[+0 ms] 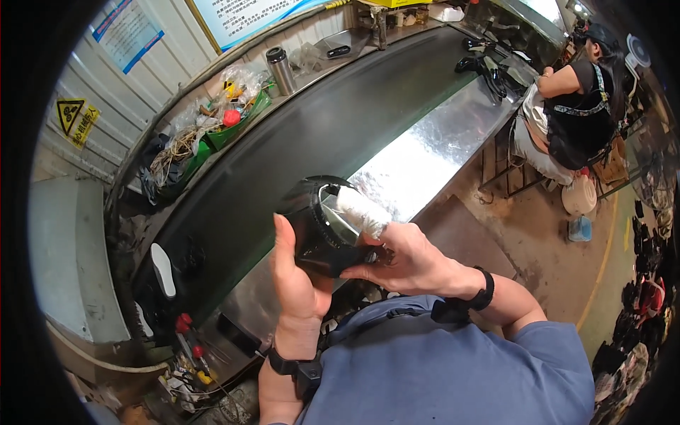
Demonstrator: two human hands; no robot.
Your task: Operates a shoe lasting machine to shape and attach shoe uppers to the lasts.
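Observation:
I hold a glossy black hollow piece (308, 237), which looks like a shoe upper, above the near edge of the conveyor belt. Its round opening has a notched rim and faces right. My left hand (301, 280) supports it from the left, with one digit pointing up beside it and the other fingers mostly hidden. On the right side, my right hand (418, 265) grips the lower rim. A white wrapping (363, 211) covers a raised finger of that hand, close to the opening. What lies inside the piece is hard to make out.
The dark conveyor belt (258, 180) curves beyond a shiny metal ledge (418, 166). A white sole (163, 269) lies at left, and black shoes (489, 74) sit at the far end. A green bin (251, 113) and a tumbler (281, 71) stand behind. A co-worker (584, 106) sits at right.

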